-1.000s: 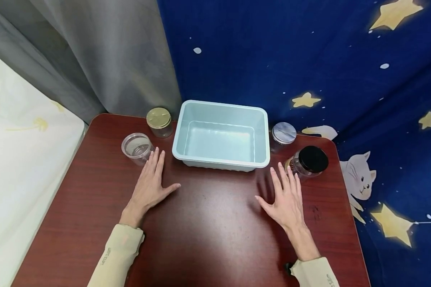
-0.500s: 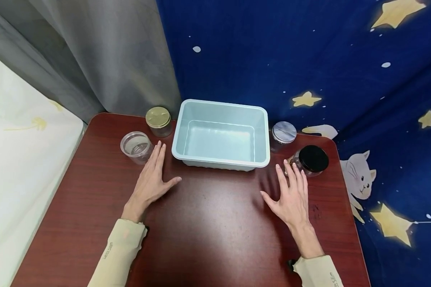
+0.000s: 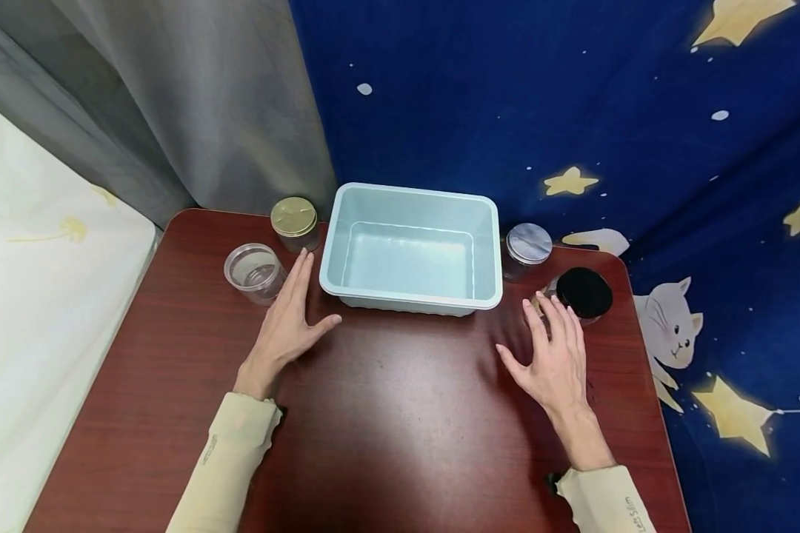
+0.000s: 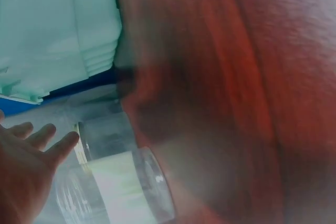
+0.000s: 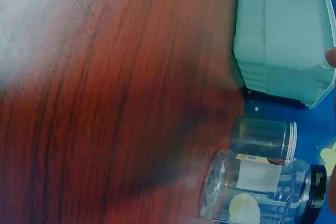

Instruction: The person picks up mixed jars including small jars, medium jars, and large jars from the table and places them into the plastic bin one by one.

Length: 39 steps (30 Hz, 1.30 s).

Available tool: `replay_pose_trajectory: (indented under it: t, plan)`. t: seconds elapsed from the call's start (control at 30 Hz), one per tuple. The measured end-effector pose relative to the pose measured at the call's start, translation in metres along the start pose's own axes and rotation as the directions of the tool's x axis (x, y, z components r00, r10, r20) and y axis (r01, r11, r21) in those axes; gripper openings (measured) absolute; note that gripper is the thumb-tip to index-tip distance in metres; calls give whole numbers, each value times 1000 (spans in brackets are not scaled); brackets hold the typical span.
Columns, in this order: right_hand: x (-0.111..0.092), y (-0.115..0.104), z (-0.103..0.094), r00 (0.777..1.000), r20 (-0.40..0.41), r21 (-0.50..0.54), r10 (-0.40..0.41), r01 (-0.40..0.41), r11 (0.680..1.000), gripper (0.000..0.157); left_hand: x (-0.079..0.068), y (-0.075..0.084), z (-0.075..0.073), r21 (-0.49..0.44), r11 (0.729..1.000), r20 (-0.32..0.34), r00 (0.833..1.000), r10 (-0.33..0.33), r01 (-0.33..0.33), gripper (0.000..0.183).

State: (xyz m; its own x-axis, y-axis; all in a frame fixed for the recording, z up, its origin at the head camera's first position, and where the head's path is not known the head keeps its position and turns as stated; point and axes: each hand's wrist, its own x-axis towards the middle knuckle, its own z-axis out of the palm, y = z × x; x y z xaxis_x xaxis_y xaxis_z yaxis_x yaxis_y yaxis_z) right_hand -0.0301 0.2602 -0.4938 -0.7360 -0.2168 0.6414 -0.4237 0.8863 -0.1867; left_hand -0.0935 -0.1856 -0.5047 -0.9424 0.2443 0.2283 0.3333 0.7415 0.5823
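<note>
My left hand (image 3: 283, 333) reaches over the table with straight fingers and the thumb spread, holding nothing. Just left of its fingers stands a clear lidless jar (image 3: 255, 274); beyond the fingertips is a clear jar with a gold lid (image 3: 295, 222). On the other side, my right hand (image 3: 553, 359) has its fingers spread and slightly bent, with nothing in the grasp. Its fingertips overlap a clear jar with a black lid (image 3: 583, 293) in the head view. In the right wrist view this black-lidded jar (image 5: 257, 190) stands beside a silver-lidded jar (image 5: 261, 137).
A pale blue plastic basin (image 3: 410, 259) sits at the back middle of the dark red wooden table (image 3: 387, 414). The silver-lidded jar (image 3: 528, 252) is right of it. A grey curtain (image 3: 240, 104) and a blue star-patterned curtain (image 3: 440, 89) hang behind the table edge.
My right hand has moved right and forward toward the black-lidded jar. My left hand has slid slightly forward and right, toward the gold-lidded jar. The jars and basin stay put.
</note>
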Motion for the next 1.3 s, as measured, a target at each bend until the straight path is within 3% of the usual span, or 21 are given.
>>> replay_pose_trajectory:
  t: [0.5, 1.03, 1.3]
  plan:
    - [4, 9, -4, 1000, 7, -31, -4, 4, 1000, 75, 17, 3, 1, -55, 996, -7, 997, 71, -71, 105]
    - [4, 31, -15, 997, 35, -77, 65, -63, 995, 80, 29, 9, 1, -74, 997, 43, 998, 36, -32, 96]
    - [5, 39, -19, 996, 26, -95, 81, -78, 992, 79, 33, 8, 2, -79, 996, 23, 999, 42, -40, 93]
